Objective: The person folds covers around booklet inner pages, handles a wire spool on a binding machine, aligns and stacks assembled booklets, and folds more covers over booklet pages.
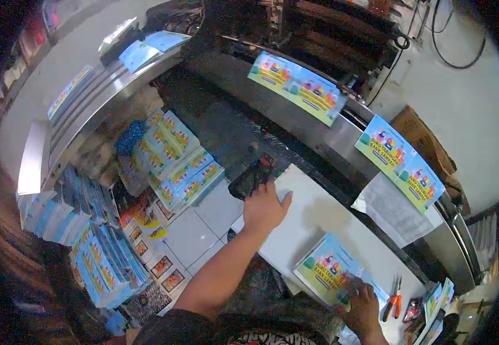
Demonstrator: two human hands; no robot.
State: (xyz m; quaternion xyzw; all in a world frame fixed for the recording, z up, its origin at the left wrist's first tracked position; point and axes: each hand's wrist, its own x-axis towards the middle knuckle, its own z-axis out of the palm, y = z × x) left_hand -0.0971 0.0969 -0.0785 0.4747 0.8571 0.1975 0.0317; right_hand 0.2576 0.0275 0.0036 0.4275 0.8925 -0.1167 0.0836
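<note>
My left hand (pixel 264 208) reaches over the far left corner of the white board (pixel 312 210), fingers apart, its fingertips at a dark object (pixel 253 178) beside the board. My right hand (pixel 362 305) rests on the near right part of a stack of blue and green printed booklets (pixel 325 269) on the same board. Its fingers look bent and partly blurred, so whether they grip the stack is unclear. Orange-handled pliers (pixel 396 306) lie to the right of that hand.
Printed sheets (pixel 298 86) lie on the machine's metal edge, with more sheets (pixel 401 164) at the right. Booklet stacks (pixel 97 264) stand at lower left, others (pixel 174 155) beyond the tiled floor (pixel 189 236). A grey sheet (pixel 396 210) hangs over the right edge.
</note>
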